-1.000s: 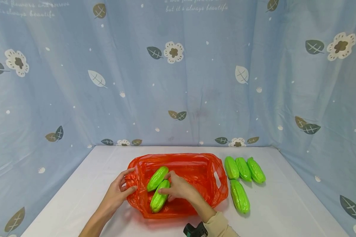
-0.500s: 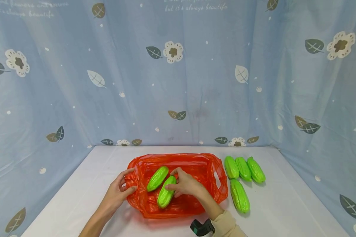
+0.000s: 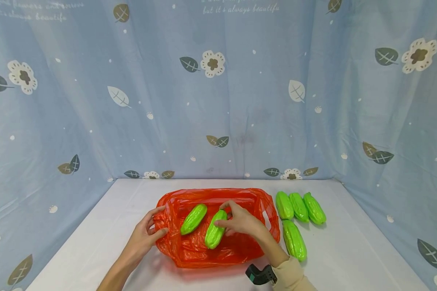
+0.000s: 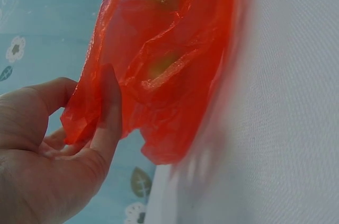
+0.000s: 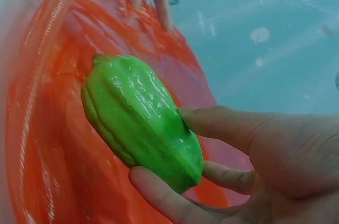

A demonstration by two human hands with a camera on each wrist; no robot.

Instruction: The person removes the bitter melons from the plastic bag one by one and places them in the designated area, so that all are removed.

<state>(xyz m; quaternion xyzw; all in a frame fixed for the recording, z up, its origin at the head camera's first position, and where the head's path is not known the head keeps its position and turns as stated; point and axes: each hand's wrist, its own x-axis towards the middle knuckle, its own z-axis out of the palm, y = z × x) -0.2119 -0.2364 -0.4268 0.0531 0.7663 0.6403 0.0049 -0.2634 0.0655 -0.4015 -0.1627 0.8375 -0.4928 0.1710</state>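
A red plastic bag point(image 3: 240, 251) lies spread wide, its mouth facing up. My left hand point(image 3: 141, 235) holds the bag's left edge between thumb and fingers, and the left wrist view shows the thin film point(image 4: 175, 102) bunched there. Thumb and fingers of my right hand point(image 3: 243, 223) grip a glossy green bitter melon point(image 3: 213, 237) by its upper end, over the inside of the bag. Lengthwise ridges run along this melon point(image 5: 137, 118) in the right wrist view. To its left, a second bitter melon point(image 3: 194, 219) rests inside the bag.
Right of the bag, several more bitter melons point(image 3: 294, 241) lie on the white tabletop point(image 3: 353, 250), three of them side by side toward the back. A blue patterned curtain point(image 3: 247, 121) encloses the table behind and at both sides.
My right hand has moved right and slightly away from me, carrying the bitter melon apart from the other one in the bag. The left hand stays at the bag's edge.
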